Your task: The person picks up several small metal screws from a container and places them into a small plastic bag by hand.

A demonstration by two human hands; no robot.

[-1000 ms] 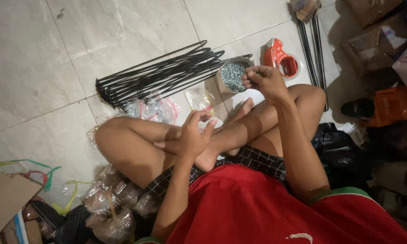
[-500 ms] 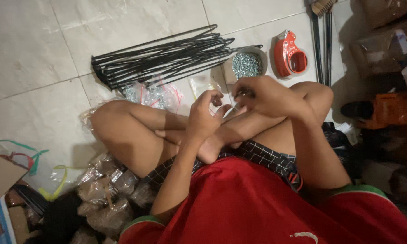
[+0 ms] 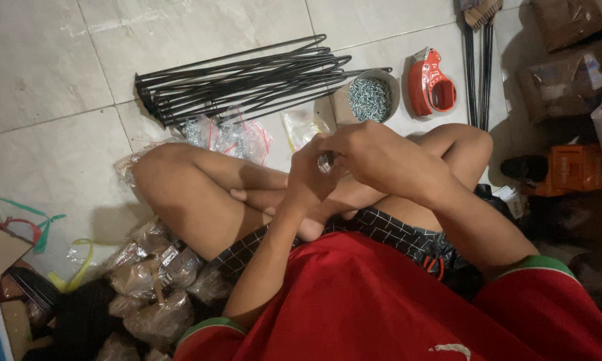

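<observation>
A person sits cross-legged on a pale, glossy tiled floor (image 3: 60, 73), and both hands meet above the crossed shins: the left hand (image 3: 309, 175) and the right hand (image 3: 371, 155) pinch between their fingertips a small clear plastic bag (image 3: 325, 162), of which only a shiny sliver shows, so its contents cannot be told. Just beyond the hands stands a round grey bowl of silvery metal screws (image 3: 370, 98), and beside it, to the right, lies a red plastic tape dispenser (image 3: 431, 88). A bundle of bent black metal rods (image 3: 241, 75) stretches across the tiles to the left of the bowl, with a cluster of small clear zip bags with red seal lines (image 3: 231, 136) lying against it near the knee. By the left thigh sits a heap of crumpled clear packets with brownish contents (image 3: 157, 287). Brown cardboard boxes (image 3: 565, 80) and an orange box (image 3: 578, 167) crowd the dim right edge.
</observation>
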